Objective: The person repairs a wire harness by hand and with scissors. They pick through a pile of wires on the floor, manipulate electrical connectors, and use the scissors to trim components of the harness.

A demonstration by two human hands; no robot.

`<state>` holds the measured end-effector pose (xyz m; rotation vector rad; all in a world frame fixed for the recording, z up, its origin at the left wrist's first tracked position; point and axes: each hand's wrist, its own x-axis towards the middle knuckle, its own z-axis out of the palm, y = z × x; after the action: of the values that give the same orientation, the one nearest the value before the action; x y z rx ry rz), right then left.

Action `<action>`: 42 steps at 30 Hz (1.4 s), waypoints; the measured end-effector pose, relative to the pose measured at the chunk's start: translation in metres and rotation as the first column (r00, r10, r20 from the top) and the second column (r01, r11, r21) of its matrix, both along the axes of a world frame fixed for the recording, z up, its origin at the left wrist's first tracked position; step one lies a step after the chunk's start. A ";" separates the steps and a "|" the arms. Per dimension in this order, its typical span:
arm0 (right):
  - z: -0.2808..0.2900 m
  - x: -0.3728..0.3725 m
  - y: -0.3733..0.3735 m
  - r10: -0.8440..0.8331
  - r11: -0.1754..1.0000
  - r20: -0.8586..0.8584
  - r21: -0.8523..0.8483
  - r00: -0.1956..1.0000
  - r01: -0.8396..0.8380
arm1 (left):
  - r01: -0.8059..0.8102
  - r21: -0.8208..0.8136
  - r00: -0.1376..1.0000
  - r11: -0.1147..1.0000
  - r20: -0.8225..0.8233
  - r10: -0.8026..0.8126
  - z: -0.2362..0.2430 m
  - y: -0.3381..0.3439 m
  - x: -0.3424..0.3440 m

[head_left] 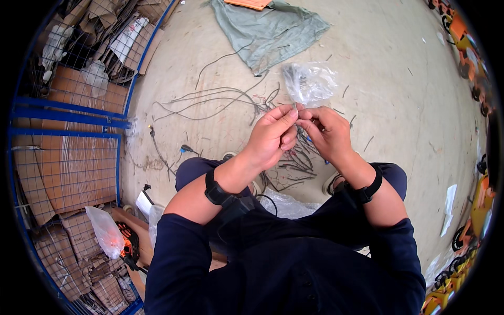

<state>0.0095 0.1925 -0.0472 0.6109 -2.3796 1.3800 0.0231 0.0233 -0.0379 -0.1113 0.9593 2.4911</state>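
Note:
My left hand (pixel 274 134) is closed, its thumb and forefinger pinching what looks like the end of a thin grey cable (pixel 295 106). Right against it, my right hand (pixel 331 132) pinches at the same spot, fingertips close to the left thumb. Much of the cable is hidden by the fingers. Below and between the hands, a loose pile of dark cut cables (pixel 299 163) lies on the floor between my feet. Longer grey cables (pixel 210 97) spread out to the left. Just beyond my fingertips lies a crumpled clear plastic bag (pixel 311 84).
A grey-green cloth sack (pixel 265 34) lies farther off, with an orange flat piece (pixel 249 4) on it. Blue wire cages (pixel 71 113) with cardboard stand at the left. Yellow and orange wheeled things (pixel 480 205) line the right edge. A blue-tipped black connector (pixel 187 149) lies near my left knee.

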 end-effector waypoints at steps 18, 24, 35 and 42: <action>0.033 -0.014 0.031 0.343 0.906 0.712 -0.424 0.613 -0.015 | 0.196 -0.237 0.976 0.952 -0.047 -0.213 0.005 0.002 0.005; 0.030 -0.009 0.025 0.257 0.905 0.642 -0.423 0.722 0.054 | 0.228 -0.255 0.964 0.940 -0.075 -0.254 0.006 0.001 0.003; 0.068 -0.012 0.050 0.342 0.938 0.212 -0.030 0.915 -0.344 | 0.195 -0.116 0.979 0.974 -0.039 -0.201 0.008 -0.009 -0.003; 0.047 -0.016 0.049 0.400 0.909 0.174 0.045 0.900 -0.414 | 0.265 -0.189 0.959 0.945 -0.052 -0.279 0.007 -0.005 -0.002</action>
<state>-0.0063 0.2417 -0.0002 1.1142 -2.5439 1.5519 0.0210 0.0182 -0.0311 0.0587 1.1484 2.1669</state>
